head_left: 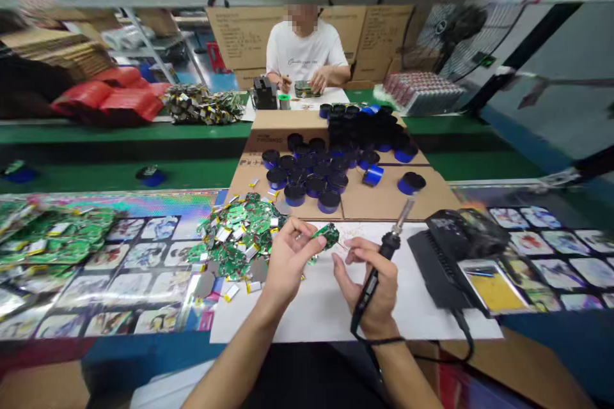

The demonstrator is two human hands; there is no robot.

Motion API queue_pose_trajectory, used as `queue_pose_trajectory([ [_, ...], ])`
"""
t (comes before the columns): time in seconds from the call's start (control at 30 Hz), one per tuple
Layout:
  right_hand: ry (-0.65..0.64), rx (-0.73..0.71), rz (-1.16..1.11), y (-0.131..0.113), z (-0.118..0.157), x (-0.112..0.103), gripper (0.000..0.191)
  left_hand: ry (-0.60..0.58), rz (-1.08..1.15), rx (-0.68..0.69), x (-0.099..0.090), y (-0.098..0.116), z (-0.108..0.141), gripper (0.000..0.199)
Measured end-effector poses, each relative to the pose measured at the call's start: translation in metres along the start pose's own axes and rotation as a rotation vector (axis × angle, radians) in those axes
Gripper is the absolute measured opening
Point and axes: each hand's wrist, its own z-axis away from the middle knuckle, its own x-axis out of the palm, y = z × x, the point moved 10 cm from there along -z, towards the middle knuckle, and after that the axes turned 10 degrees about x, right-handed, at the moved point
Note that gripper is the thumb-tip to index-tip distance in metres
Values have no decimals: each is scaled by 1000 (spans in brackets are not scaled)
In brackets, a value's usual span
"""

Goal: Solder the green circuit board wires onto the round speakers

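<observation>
Between thumb and fingers, my left hand (293, 259) pinches a small green circuit board (329, 236) above the white sheet (316, 307). A soldering iron (378, 262) lies in my right hand (371, 284), its metal tip pointing up and away from the board. The right thumb and fingertips are near thin wires at the board's right edge; whether they touch them I cannot tell. Left of my hands is a heap of round green boards (240, 230) with small silver battery packs. The iron's black cable loops by my right wrist.
Blue-and-black round housings (314, 185) crowd the cardboard (384, 204) ahead. A black soldering station (439, 262) with a yellow sponge (496, 287) stands right. Board panels (62, 233) lie left. Across the green conveyor belt (206, 150), a person in a white shirt (307, 54) handles boards.
</observation>
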Motion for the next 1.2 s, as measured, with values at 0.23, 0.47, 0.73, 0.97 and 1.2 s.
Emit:
queue_pose_trajectory([
  [0.23, -122, 28, 88, 7, 3, 15, 62, -14, -67, 51, 3, 7, 0, 43],
  [0.47, -129, 97, -146, 21, 1, 14, 65, -202, -153, -68, 20, 2, 4, 38],
  [0.73, -98, 180, -184, 34, 8, -7, 65, -448, -1612, 384, -6, 65, -80, 33],
  [0.97, -80, 255, -244, 41, 18, -25, 60, -563, -1685, 359, -5, 38, -95, 21],
  [1.2, -88, 327, -212, 50, 25, -61, 58, -1042, -1135, 273, 38, 31, 16, 27],
])
